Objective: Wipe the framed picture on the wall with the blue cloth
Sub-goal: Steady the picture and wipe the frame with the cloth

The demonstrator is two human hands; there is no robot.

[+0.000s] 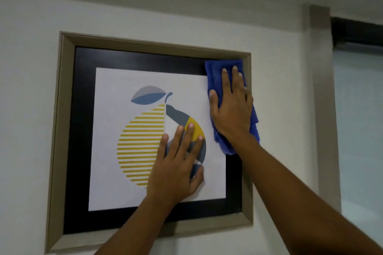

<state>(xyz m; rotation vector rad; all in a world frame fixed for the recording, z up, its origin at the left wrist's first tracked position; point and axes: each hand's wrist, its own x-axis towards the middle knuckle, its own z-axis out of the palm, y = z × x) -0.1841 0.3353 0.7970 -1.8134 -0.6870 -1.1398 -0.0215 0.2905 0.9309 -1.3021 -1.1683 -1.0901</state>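
The framed picture [68, 130] hangs on a white wall: a beige frame, a black border and a white print of a yellow striped fruit with a blue leaf. My right hand [232, 107] presses the blue cloth [213, 72] flat against the picture's upper right corner, over the black border and the frame's right side. The cloth hangs down below my palm. My left hand [178, 163] lies flat on the glass with fingers spread, over the right half of the fruit, holding nothing.
A beige vertical trim [323, 109] runs down the wall to the right of the frame. Beyond it is a pale glass panel [360, 130] under a dark rail [356, 31]. The ceiling is close above.
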